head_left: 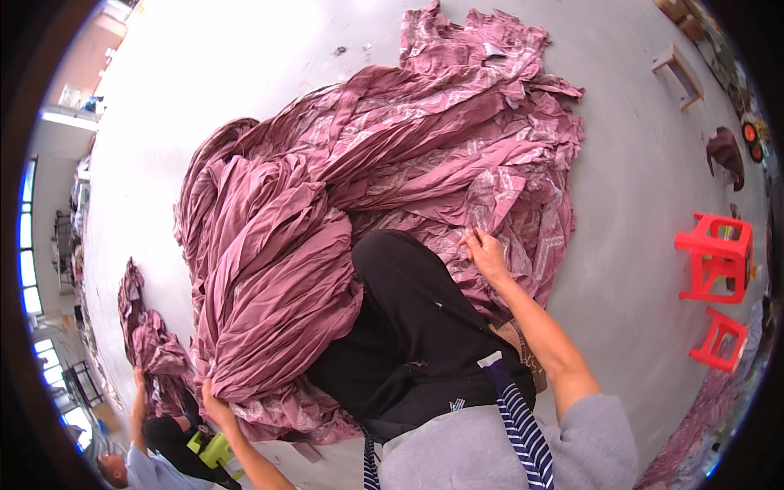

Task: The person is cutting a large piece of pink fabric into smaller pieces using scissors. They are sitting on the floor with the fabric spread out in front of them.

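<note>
Now your right hand (487, 255) rests on the big heap of mauve fabric (384, 188) that lies spread over the grey floor (245, 57). Its fingers (474, 238) are curled and pinch a fold of the patterned part of the cloth, just at the edge of your black trouser leg (408, 318). Beyond these fingers the fabric runs away in long pleats, and its far end lies flat and wrinkled on the floor.

Your left hand (214, 406) is low on your left side, at the near bottom of the thick, plain-coloured bundle of the same fabric. Its fingers are closed on the cloth there, gripping a bunch of it; the fingertips are hidden in the folds. This bundle rises just beyond the hand and leans against your leg.

To the right of your right fingers, well apart, two red plastic stools (714, 257) stand on the floor, one nearer to you than the other. Farther away on that side is a small wooden stool (678, 73).

To the left of your left fingers, a smaller pile of mauve cloth (147, 339) lies on the floor. Another person (143, 465) sits near it, with one arm raised to this pile, and a light green object (211, 449) is just beside that person.
</note>
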`<state>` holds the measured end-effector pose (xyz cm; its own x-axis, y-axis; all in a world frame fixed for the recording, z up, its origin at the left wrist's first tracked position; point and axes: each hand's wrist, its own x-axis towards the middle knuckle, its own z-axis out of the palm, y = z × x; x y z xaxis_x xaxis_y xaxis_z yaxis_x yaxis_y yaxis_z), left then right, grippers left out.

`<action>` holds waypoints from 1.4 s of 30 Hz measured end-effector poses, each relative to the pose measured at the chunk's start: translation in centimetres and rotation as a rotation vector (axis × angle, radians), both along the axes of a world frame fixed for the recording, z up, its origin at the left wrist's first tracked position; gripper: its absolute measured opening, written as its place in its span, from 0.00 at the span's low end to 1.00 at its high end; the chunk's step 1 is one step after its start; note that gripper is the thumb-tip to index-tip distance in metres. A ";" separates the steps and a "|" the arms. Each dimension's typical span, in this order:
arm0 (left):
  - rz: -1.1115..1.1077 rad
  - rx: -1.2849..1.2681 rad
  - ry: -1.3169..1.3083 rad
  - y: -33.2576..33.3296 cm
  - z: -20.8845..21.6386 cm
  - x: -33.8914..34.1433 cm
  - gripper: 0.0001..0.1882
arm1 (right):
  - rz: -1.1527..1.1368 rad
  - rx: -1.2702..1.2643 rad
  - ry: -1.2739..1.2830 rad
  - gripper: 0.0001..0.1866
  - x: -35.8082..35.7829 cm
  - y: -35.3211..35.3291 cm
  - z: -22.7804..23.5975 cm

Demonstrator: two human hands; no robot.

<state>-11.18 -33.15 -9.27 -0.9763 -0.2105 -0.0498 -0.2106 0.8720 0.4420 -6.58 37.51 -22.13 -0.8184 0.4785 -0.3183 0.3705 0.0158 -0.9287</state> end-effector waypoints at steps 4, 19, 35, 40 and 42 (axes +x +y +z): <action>-0.168 -0.099 0.295 21.6 11.4 1.1 0.45 | 0.029 -0.100 0.007 0.19 -2.7 -1.6 0.0; 0.123 -1.787 0.139 2.4 -11.1 -17.4 0.36 | -0.013 0.013 0.007 0.21 -8.5 1.4 0.0; -0.010 -1.723 0.009 0.4 -12.8 -19.3 0.36 | 0.903 1.006 -0.154 0.33 -28.9 8.2 -9.3; -0.024 -1.583 -0.045 2.3 -13.2 -20.4 0.36 | 0.820 0.940 -0.135 0.10 -15.1 9.0 -11.0; 0.000 -1.632 -0.041 1.3 -12.2 -18.8 0.37 | 0.937 0.758 -0.230 0.12 -10.4 6.2 -6.9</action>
